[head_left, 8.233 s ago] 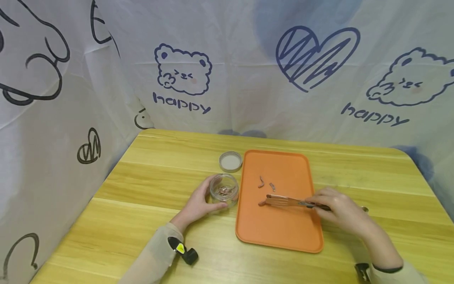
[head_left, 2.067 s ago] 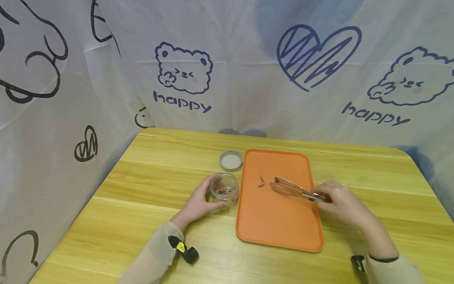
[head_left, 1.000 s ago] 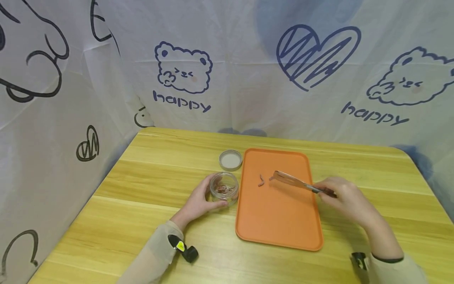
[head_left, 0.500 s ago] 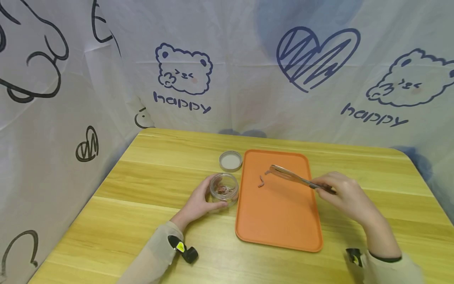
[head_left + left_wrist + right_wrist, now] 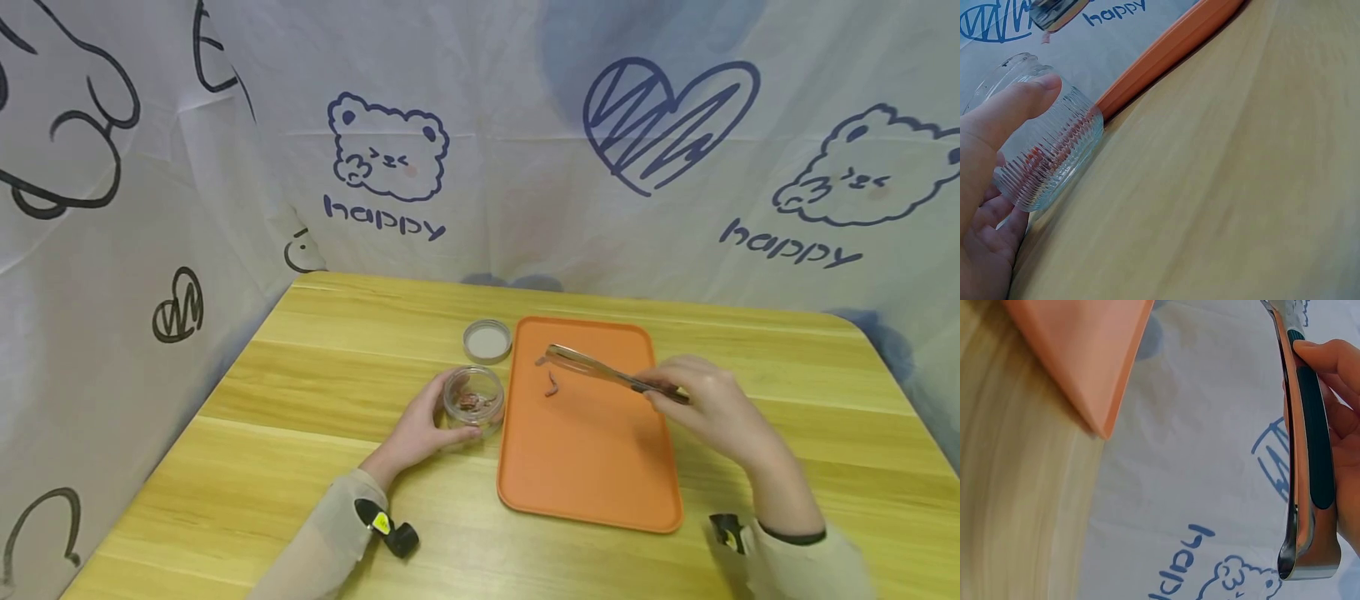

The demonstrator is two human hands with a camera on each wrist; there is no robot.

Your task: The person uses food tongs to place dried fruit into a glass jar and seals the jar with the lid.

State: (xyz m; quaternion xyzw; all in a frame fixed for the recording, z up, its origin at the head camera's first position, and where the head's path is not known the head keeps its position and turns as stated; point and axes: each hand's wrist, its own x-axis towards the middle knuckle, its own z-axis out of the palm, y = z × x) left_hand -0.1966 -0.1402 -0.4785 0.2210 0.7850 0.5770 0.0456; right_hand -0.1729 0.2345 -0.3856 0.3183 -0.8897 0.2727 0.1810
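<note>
The tongs [image 5: 600, 369] have moved toward nine o'clock, a small bit [image 5: 541, 361] in their tips. The right hand [image 5: 708, 404] grips the tongs; the left hand [image 5: 420, 429] holds the jar [image 5: 480, 422], at the tray's [image 5: 585, 475] nine o'clock side. If the squeeze gets loose, the small bit could fall.

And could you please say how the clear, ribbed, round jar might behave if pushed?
The jar looks rigid, so it would probably keep its shape. Squat and upright, it may slide before tipping. Its ribbed walls likely give the left hand some grip.
</note>
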